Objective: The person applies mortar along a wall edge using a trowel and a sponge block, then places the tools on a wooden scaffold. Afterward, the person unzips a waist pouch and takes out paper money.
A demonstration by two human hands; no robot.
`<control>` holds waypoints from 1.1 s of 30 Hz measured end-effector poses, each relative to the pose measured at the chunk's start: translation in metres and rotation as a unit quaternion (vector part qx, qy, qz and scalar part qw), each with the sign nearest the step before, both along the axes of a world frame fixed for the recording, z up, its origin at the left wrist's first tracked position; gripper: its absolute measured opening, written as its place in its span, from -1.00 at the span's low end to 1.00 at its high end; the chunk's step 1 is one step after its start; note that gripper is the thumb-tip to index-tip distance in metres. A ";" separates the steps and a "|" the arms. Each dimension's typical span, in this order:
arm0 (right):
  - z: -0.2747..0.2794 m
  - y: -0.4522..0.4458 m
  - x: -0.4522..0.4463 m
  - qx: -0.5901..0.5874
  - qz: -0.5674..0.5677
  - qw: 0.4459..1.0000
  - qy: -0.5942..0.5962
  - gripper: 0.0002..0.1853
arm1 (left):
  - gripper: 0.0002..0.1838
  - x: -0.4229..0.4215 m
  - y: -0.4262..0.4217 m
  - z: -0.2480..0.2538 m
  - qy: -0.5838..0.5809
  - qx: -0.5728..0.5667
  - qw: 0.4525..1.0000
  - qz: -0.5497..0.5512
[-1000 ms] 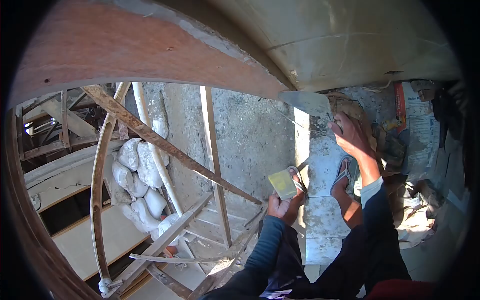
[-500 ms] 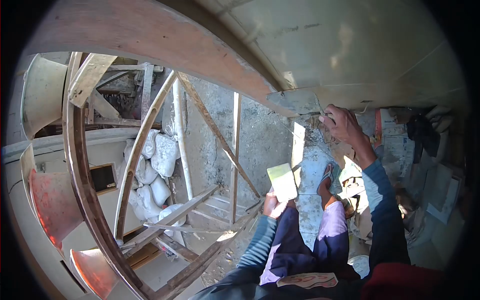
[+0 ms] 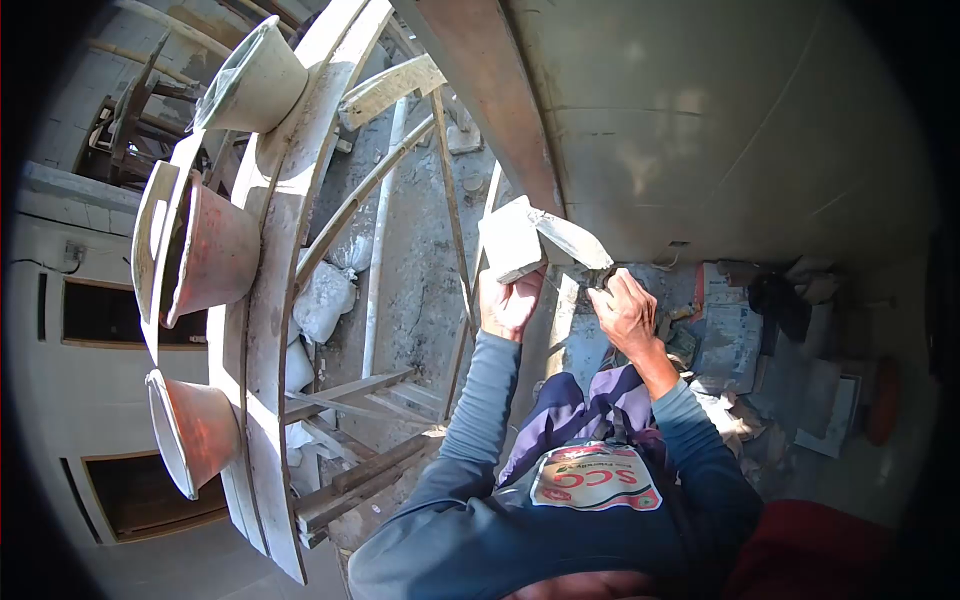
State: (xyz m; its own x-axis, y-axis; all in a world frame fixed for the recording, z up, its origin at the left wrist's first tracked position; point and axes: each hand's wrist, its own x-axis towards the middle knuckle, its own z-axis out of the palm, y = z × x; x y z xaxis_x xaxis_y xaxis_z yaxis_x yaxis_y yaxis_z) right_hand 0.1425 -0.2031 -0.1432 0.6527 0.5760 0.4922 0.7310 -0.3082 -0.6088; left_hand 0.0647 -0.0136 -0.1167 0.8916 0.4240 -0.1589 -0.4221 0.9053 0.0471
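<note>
The scraper [image 3: 572, 238] has moved from the beam [image 3: 495, 90] to the block [image 3: 510, 238]; the right hand [image 3: 628, 312] curls closed around it, the left hand [image 3: 508, 306], half-closed, grips the block.

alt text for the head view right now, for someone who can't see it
A person holds a pale slab in a left-hand grip and a trowel in a right-hand grip, its far end at the slab's edge. At left, three buckets line wooden planks; a plain wall fills the upper right.

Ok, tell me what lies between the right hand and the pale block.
The trowel blade lies between the right hand and the pale block, as the head view shows.
</note>
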 end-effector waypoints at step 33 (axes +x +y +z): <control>0.204 -0.027 -0.031 0.166 -0.077 0.945 -0.270 -0.72 | -0.44 -0.176 0.025 0.060 0.025 0.299 0.953 -0.049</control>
